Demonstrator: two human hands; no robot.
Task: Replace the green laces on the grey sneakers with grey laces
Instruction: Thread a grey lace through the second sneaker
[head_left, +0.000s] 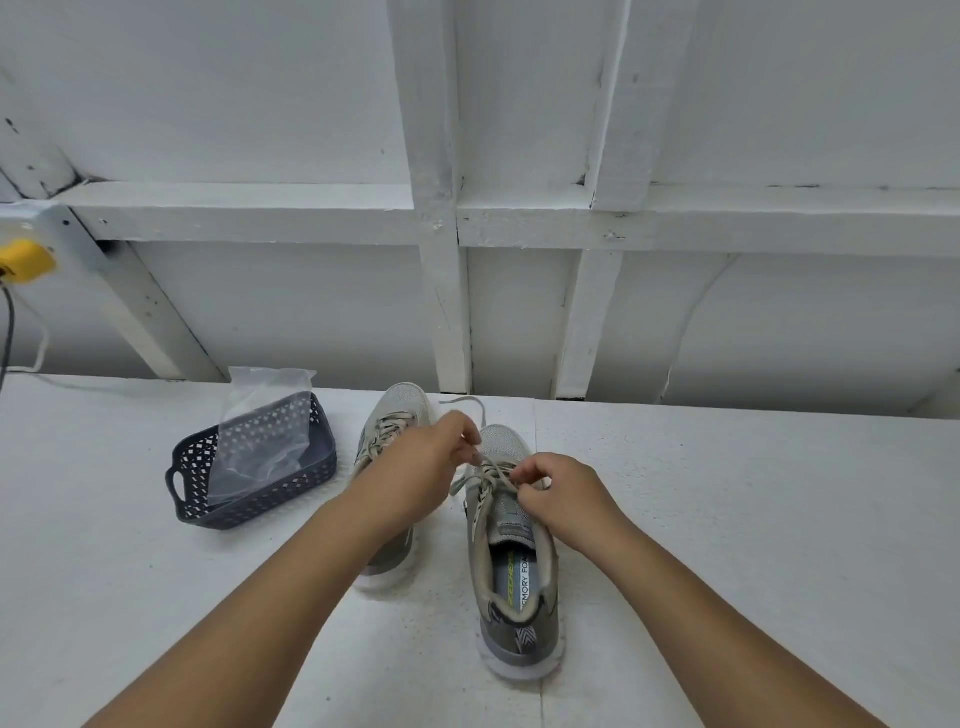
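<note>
Currently, scene: two grey sneakers side by side on white table, toes away from the person.
Right sneaker: lace partly threaded, loose end trailing past toe.
Left hand: fingers pinch lace above the eyelets.
Right hand: fingertips pinch lace at the tongue.
Left sneaker: laced, partly behind left forearm.
Basket: dark, left of shoes, holds clear plastic bag.

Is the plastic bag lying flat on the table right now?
No, the plastic bag stands in the dark basket left of the sneakers.
</note>
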